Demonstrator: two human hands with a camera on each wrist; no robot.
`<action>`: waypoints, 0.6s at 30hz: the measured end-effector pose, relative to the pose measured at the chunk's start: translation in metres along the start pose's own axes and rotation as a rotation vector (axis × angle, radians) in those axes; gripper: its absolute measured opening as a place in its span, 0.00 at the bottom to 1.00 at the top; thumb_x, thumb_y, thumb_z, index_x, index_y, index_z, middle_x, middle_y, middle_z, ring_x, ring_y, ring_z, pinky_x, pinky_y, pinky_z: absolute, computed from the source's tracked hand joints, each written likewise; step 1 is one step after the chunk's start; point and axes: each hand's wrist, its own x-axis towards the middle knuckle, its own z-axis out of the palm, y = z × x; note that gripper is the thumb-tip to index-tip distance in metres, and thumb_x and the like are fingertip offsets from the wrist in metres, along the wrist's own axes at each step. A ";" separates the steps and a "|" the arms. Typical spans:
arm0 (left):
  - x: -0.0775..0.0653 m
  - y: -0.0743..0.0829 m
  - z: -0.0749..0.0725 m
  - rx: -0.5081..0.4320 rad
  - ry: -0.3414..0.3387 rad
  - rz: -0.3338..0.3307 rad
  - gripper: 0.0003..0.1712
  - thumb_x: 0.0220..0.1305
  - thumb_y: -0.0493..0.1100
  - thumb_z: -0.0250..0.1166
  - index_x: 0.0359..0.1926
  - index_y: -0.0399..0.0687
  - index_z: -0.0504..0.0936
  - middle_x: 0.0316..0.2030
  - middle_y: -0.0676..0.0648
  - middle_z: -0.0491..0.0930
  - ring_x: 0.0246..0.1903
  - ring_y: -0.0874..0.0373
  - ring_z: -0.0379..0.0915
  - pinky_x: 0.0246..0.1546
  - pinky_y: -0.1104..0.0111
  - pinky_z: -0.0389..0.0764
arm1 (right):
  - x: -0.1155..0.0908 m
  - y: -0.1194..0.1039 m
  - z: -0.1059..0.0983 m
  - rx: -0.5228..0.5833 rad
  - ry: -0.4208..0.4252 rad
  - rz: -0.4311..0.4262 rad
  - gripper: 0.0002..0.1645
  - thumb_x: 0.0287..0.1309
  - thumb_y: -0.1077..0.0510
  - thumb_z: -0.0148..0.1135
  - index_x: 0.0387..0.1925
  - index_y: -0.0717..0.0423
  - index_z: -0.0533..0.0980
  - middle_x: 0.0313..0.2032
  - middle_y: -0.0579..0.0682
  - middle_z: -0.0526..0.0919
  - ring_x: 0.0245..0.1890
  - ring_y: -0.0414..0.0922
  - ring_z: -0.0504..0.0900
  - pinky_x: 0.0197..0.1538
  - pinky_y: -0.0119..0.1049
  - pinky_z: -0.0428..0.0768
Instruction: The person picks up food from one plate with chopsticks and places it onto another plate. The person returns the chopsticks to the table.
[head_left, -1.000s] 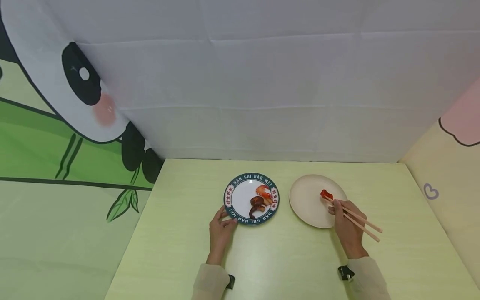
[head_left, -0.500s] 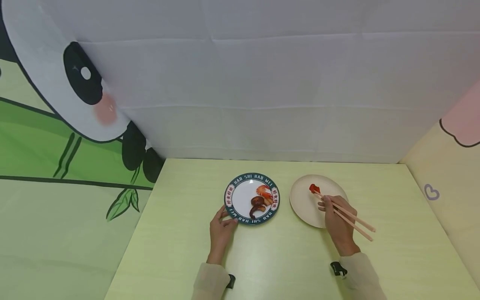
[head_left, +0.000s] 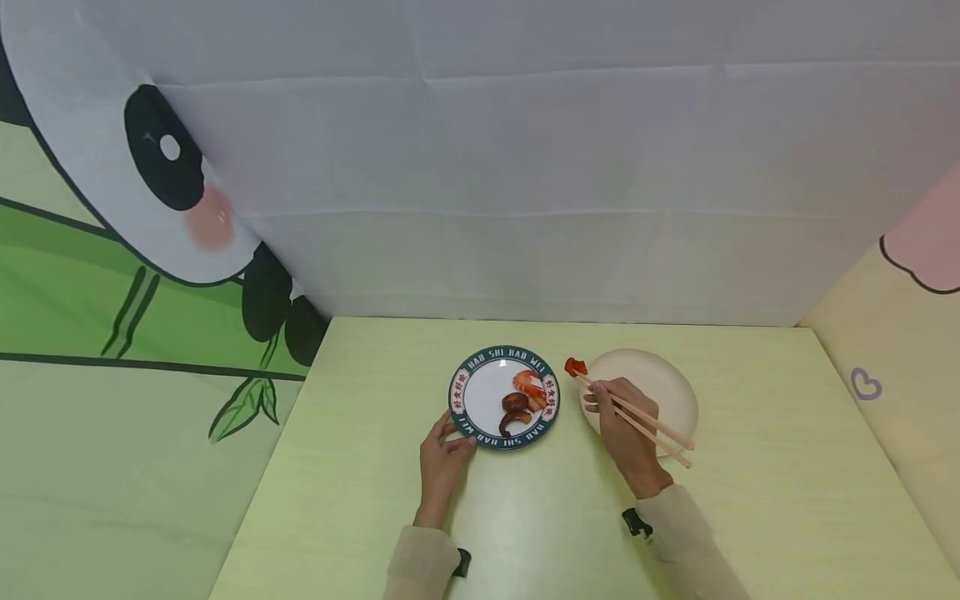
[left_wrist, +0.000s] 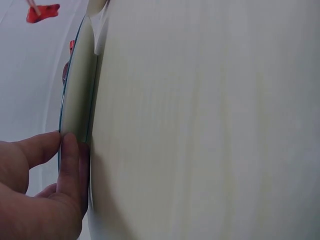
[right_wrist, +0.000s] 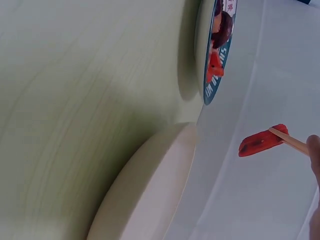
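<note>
My left hand (head_left: 444, 467) pinches the near left rim of a white plate (head_left: 480, 400) with a dark green lettered border. The left wrist view shows the thumb on top of the rim and fingers beneath it. On that plate lie an orange shrimp (head_left: 528, 383) and brown mushroom-like pieces (head_left: 514, 402), toward its right side. In my right hand (head_left: 626, 421) is a pair of wooden chopsticks (head_left: 652, 425). Their tips pinch a small red food piece (right_wrist: 262, 142), raised in the gap between the two plates.
A plain cream plate (head_left: 671, 396) stands to the right, partly behind the right hand. Both plates rest on a pale yellow-green table (head_left: 540, 533). A white cloth backdrop (head_left: 525, 192) rises at the table's far edge, and printed panels flank it.
My right hand has carried the red food piece in the chopsticks leftward, from over the cream plate to past its left rim. The left hand has stayed at the bordered plate.
</note>
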 end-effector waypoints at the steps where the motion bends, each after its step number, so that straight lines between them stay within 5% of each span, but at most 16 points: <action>1: 0.000 0.000 0.000 0.001 0.000 0.000 0.40 0.62 0.27 0.71 0.75 0.34 0.70 0.55 0.33 0.79 0.45 0.45 0.87 0.41 0.72 0.84 | 0.000 -0.001 0.004 0.005 -0.012 -0.004 0.06 0.68 0.73 0.64 0.37 0.72 0.86 0.30 0.62 0.87 0.30 0.31 0.88 0.34 0.27 0.86; 5: 0.000 -0.001 0.000 0.008 0.000 0.010 0.40 0.62 0.27 0.71 0.75 0.33 0.70 0.56 0.33 0.79 0.45 0.45 0.87 0.42 0.71 0.84 | 0.000 -0.004 0.021 -0.006 -0.062 -0.024 0.07 0.69 0.72 0.64 0.37 0.69 0.86 0.30 0.61 0.87 0.30 0.32 0.87 0.33 0.28 0.86; 11: 0.001 -0.003 0.001 0.016 0.006 0.004 0.39 0.62 0.29 0.71 0.75 0.35 0.71 0.55 0.34 0.80 0.45 0.46 0.87 0.43 0.69 0.85 | -0.002 -0.009 0.041 -0.093 -0.118 -0.081 0.06 0.68 0.69 0.66 0.36 0.68 0.87 0.27 0.59 0.85 0.24 0.47 0.83 0.29 0.22 0.82; 18: 0.001 -0.004 0.001 0.036 0.006 0.000 0.39 0.63 0.29 0.71 0.75 0.36 0.71 0.56 0.34 0.81 0.45 0.46 0.87 0.45 0.64 0.86 | -0.007 -0.011 0.059 -0.066 -0.198 -0.150 0.05 0.66 0.71 0.68 0.37 0.64 0.88 0.29 0.57 0.86 0.27 0.42 0.80 0.28 0.24 0.80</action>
